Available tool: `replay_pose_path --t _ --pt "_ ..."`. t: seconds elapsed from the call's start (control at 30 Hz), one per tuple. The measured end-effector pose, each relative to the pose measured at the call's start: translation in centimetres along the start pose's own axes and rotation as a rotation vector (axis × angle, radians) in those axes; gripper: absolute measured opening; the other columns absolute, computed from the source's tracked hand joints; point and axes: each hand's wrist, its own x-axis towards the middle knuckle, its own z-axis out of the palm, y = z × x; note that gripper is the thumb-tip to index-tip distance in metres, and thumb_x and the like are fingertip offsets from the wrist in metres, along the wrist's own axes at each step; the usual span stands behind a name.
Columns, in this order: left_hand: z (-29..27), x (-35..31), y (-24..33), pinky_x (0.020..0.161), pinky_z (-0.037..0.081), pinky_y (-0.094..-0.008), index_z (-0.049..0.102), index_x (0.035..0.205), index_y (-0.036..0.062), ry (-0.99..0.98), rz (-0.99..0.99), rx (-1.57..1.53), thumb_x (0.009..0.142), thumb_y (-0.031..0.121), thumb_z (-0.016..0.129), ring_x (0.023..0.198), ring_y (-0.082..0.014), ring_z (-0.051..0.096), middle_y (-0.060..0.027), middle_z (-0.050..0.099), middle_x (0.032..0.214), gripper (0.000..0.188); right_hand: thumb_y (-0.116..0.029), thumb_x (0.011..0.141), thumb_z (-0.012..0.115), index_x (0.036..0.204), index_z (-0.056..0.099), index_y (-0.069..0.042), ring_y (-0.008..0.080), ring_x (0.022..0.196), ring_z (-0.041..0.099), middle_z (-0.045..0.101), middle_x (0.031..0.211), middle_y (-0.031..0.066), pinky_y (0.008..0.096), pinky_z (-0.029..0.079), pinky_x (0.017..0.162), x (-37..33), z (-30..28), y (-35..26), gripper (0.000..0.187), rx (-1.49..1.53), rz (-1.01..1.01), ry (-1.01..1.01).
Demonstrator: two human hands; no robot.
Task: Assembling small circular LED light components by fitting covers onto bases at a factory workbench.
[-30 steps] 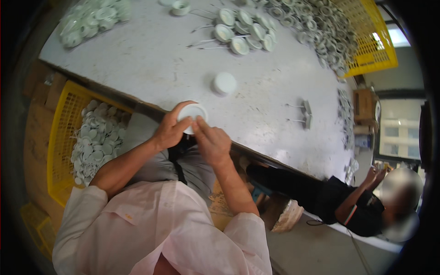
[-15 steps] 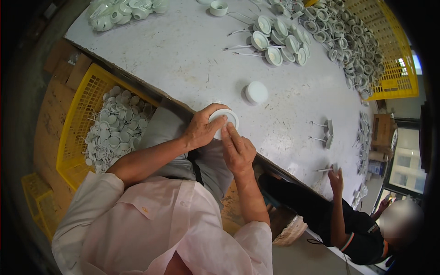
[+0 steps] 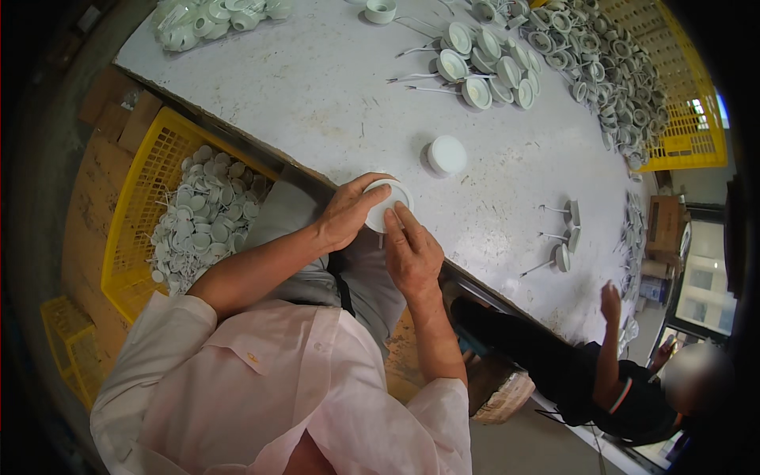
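Observation:
A round white downlight [image 3: 375, 218] with a raised rim sits between my two hands, just off the table's near edge. My left hand [image 3: 345, 212] grips its left side, thumb lying across the face. From the right, my right hand [image 3: 415, 255] presses fingertips against the face and edge. A short wire end shows below the disc. The far side of the disc and the fingers beneath it are hidden. On the table beyond stands another white round lamp part [image 3: 448, 156], its smooth face up.
Wired round lamp cups [image 3: 477, 93] lie at the back, beside a heaped yellow basket [image 3: 685, 144]. A bag of white parts [image 3: 214, 22] is far left. A yellow crate [image 3: 119, 257] of small discs stands left. At right, a co-worker's hand [image 3: 609, 302] is near three wired parts [image 3: 562, 258].
My right fingers have shifted on the downlight's face, and my left thumb lies higher across it. The co-worker has let go of a wired part and drawn the hand back.

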Motion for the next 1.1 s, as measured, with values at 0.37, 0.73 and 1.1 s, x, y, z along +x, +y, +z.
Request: replay_pose_path --t 0.37,0.73,1.1 --pt "0.0 0.2 0.1 0.069 0.055 -0.0279 0.053 0.115 -0.0004 0.068 0.034 0.198 0.092 0.015 0.051 0.084 -0.0143 0.061 -0.0083 0.062 0.094 0.028 -0.009 0.071 0.070 0.109 0.063 -0.011 0.0185 0.063 0.061 0.061 0.114 0.0099 0.0277 0.048 0.050 0.1 0.0 -0.3 0.039 -0.020 0.002 0.029" --pt "-1.1 0.3 1.0 0.067 0.056 -0.0323 0.045 0.122 -0.0006 -0.237 -0.259 -0.350 0.085 0.010 0.047 0.090 -0.0224 0.062 -0.0126 0.059 0.105 0.038 0.006 0.075 0.066 0.110 0.063 -0.002 0.0165 0.073 0.062 0.058 0.111 0.0159 0.0261 0.052 0.065 0.8 -1.2 -1.7 0.036 0.307 0.359 0.075" --pt "0.1 -0.8 2.0 0.083 0.056 -0.0352 0.039 0.128 -0.0037 -0.313 -0.143 -0.017 0.081 -0.001 0.050 0.104 -0.0234 0.058 -0.0152 0.053 0.117 0.048 -0.007 0.085 0.063 0.110 0.058 0.004 0.0042 0.069 0.048 0.052 0.077 -0.0021 0.0181 0.040 0.063 1.5 -1.3 -0.4 0.027 0.895 1.076 0.064"
